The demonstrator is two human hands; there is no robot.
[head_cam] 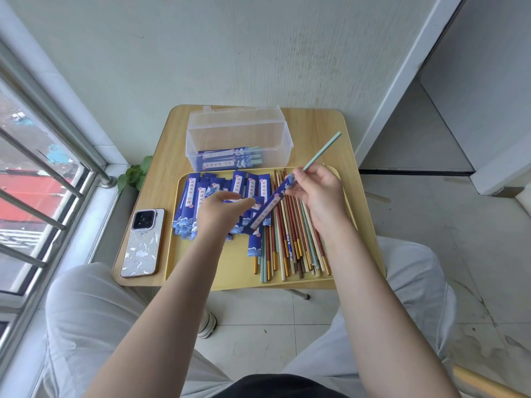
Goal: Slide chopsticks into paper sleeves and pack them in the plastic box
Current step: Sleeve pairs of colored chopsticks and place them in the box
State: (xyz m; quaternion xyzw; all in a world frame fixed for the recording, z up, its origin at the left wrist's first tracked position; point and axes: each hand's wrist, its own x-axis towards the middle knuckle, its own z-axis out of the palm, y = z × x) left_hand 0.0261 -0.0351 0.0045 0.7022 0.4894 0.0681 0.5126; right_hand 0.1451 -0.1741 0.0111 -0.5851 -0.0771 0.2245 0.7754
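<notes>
At centre frame a teal chopstick (321,152) sits partly inside a blue sleeve (268,206), pinched by the right hand (319,193) and angled, probably to slide deeper. The left hand (222,209), fingers loosely curled, reaches over the loose sleeves (198,196), holding nothing clearly visible. The plastic box (238,136) above holds finished ones.

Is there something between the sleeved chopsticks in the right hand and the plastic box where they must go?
Nothing visible. The right hand holds the sleeved chopsticks above the tray; the plastic box stands open behind.

A home balcony: barred window (43,179), small wooden table (316,122), tiled floor (459,268)
</notes>
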